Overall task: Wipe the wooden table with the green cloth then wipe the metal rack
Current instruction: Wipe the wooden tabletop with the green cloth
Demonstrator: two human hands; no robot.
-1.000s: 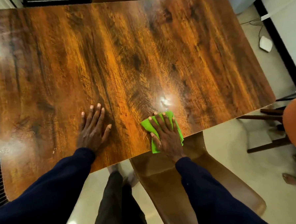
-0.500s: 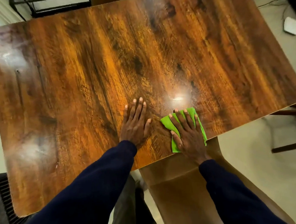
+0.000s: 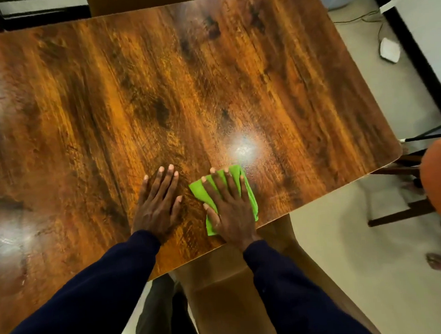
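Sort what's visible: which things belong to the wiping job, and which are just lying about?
Job: green cloth under right hand; wooden table; left hand flat on it; dark frame beyond the table, possibly the rack.
Lying about: brown chair; white device on the floor.

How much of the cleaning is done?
Nothing looks finished for sure: the shiny table doesn't show which parts are wiped. In hand: the right hand presses the green cloth flat near the table's near edge, while the left hand rests flat beside it. Left: any unwiped table, then the metal rack, which neither hand touches.
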